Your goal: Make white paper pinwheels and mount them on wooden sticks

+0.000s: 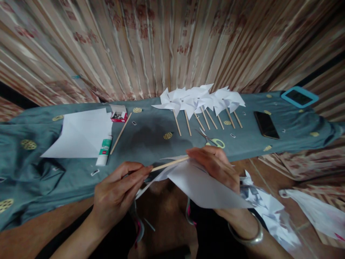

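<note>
A thin wooden stick point(169, 164) lies across in front of me, over the near edge of the table. My left hand point(117, 192) is closed on its left end, thumb and fingers pinched together. At the stick's other end, my right hand point(215, 163) grips a white paper pinwheel point(206, 189), whose blades spread below and around the fingers. The right fingertips press where paper and stick meet; the joint itself is hidden. Just beyond the right hand rests a pair of scissors point(217, 142) with light green handles.
Several finished pinwheels point(199, 100) lie in a row at the back. White paper sheets point(78, 135), a glue stick point(104, 149), a small red box of pins point(119, 114) and a loose stick point(121, 133) are left; a phone point(266, 125) and blue-framed device point(299, 96) right. More pinwheels point(269, 208) lie below.
</note>
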Demonstrator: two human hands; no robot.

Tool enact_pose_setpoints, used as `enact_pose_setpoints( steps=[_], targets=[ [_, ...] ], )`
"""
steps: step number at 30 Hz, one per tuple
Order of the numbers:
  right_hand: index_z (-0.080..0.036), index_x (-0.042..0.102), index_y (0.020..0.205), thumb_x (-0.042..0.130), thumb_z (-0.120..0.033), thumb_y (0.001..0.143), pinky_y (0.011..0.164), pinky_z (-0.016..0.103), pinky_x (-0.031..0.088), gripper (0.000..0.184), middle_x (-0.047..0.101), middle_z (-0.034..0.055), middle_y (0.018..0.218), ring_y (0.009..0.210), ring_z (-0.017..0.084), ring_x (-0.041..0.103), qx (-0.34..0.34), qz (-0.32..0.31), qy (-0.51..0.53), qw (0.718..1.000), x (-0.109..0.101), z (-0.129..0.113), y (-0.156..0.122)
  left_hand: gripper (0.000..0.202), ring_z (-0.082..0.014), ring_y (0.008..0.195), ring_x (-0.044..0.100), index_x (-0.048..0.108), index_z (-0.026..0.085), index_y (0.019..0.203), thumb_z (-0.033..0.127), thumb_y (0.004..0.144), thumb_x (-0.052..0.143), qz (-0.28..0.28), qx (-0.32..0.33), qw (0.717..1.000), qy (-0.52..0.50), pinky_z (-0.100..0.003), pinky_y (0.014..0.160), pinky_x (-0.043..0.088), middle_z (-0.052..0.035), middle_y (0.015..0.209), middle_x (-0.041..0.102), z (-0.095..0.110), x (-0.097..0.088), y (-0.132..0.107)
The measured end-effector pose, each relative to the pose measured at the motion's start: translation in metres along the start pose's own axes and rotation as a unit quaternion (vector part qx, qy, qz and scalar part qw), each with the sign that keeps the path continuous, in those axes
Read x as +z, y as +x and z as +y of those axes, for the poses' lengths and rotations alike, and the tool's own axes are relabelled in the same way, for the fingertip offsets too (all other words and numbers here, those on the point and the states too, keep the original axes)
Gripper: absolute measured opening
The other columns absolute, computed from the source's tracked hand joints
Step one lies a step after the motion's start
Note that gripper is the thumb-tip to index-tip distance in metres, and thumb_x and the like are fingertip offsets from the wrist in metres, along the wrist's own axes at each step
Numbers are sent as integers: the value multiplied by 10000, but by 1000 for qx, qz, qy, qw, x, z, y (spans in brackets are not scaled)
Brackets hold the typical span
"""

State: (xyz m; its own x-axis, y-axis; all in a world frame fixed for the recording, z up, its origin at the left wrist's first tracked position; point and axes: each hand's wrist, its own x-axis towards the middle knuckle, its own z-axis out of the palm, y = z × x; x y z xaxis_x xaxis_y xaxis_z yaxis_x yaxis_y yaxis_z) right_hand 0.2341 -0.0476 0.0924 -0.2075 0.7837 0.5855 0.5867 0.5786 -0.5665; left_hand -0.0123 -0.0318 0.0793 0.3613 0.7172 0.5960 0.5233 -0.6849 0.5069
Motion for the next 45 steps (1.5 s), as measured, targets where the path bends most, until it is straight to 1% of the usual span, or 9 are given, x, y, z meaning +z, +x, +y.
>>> enact_pose_setpoints(
  steps=[11,16,20,23,26,31,34,40,45],
  targets=[
    [-252,579,1229,606,-198,874,876,435,470,360,691,63,1044,985,249,607,3,2,-15,1000,3,-1,1,327,-122,757,667,670,264,1147,114,873,569,-12,10,999,33,-180,673,530,-13,914,682,2,-6,-3],
    [-247,569,1208,593,-217,886,877,420,464,324,679,59,1043,985,238,600,15,-30,-18,999,3,1,2,290,-125,796,668,658,230,1135,123,891,542,-27,11,999,43,-183,705,533,-29,940,673,-4,-6,-6],
    [-236,561,1176,595,-200,864,832,401,471,315,676,60,1007,981,238,585,32,-57,-11,998,8,5,3,206,-138,826,670,681,212,1033,139,879,564,-35,7,998,43,-209,738,543,-38,933,675,-10,-3,-4],
    [-229,580,1112,590,-149,811,787,380,476,312,671,50,956,936,231,582,54,-77,-11,995,14,11,3,153,-143,812,665,685,207,963,151,848,602,-38,-26,999,20,-223,711,549,-35,916,670,-11,3,-2],
    [-221,595,1057,556,-83,775,764,345,483,316,661,39,924,891,208,592,67,-93,-6,993,19,16,4,112,-138,771,645,684,185,917,180,815,638,-75,-68,995,-8,-235,663,549,-52,944,658,-12,9,0],
    [-219,608,1022,524,-94,797,767,334,488,270,670,43,912,883,205,600,69,-116,-6,991,31,23,5,329,-192,885,649,699,174,1039,275,732,760,-103,-113,987,-48,-311,748,563,-87,1004,659,-19,17,6],
    [-221,626,975,527,-84,790,780,333,485,250,684,41,920,888,204,601,90,-114,-7,989,40,28,5,332,-189,837,656,723,171,978,355,707,778,-110,-137,983,-56,-293,699,556,-78,963,682,-25,25,10],
    [-213,654,889,569,-119,805,763,339,481,152,694,31,850,833,207,610,129,-91,-7,987,55,37,10,268,-201,726,667,731,158,742,423,709,757,-73,-169,982,31,-298,679,525,-66,791,701,-36,46,17],
    [-219,652,910,602,-171,825,762,331,489,111,689,34,849,840,207,613,115,-52,-5,992,58,30,14,269,-223,745,677,742,159,792,414,707,744,-28,-185,981,41,-336,729,518,-68,813,723,-33,48,26]
  ],
)
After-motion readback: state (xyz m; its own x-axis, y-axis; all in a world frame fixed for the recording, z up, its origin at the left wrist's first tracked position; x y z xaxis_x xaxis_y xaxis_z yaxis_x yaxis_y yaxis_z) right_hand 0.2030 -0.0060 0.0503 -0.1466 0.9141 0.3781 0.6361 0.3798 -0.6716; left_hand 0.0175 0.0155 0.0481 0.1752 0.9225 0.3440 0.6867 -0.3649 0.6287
